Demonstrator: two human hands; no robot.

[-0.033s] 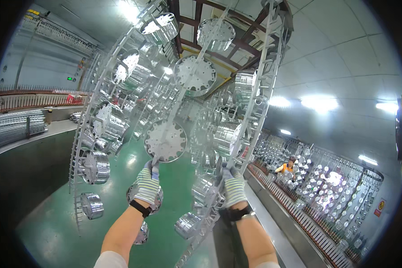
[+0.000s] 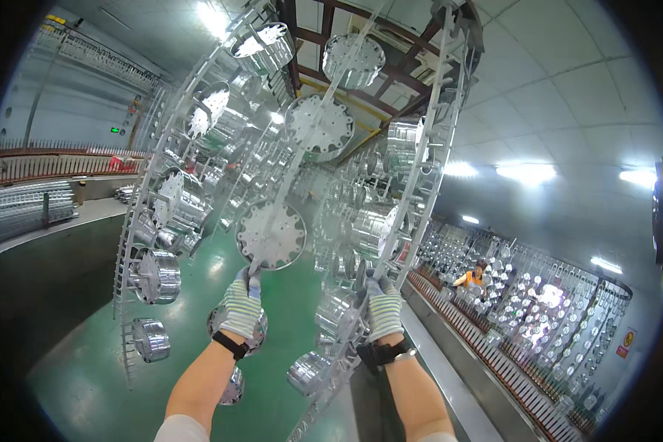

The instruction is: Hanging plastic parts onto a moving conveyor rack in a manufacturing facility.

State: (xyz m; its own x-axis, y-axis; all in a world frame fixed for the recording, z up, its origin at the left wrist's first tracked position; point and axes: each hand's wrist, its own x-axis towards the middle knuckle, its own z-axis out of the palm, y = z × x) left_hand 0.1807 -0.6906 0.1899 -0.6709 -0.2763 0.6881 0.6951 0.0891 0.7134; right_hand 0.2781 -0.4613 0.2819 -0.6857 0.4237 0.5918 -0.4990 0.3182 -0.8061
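Observation:
Striped gloves cover both my hands. My left hand (image 2: 241, 303) is closed around the lower part of a long flat metal strip (image 2: 290, 177), just under a shiny round metal drum (image 2: 271, 239) with a notched face. More such drums, among them an upper drum (image 2: 320, 127), hang along that strip. My right hand (image 2: 383, 306) is closed on the rail of a tall hanging rack (image 2: 404, 221). Chrome drums (image 2: 337, 309) sit beside and below that hand. Beneath my left hand another drum (image 2: 256, 335) is partly covered by my wrist.
A second ladder-like rack (image 2: 129, 258) with several drums hangs at left. Benches with upright pegs (image 2: 66, 163) and a long dark trough (image 2: 51, 272) lie beyond it. On the right, a person in orange (image 2: 471, 278) stands among hanging parts behind a pegged bench (image 2: 486, 339). The floor (image 2: 206, 287) is green.
The middle strip and its drums have shifted slightly left and down. Both hands keep their grip, nearly in the same place.

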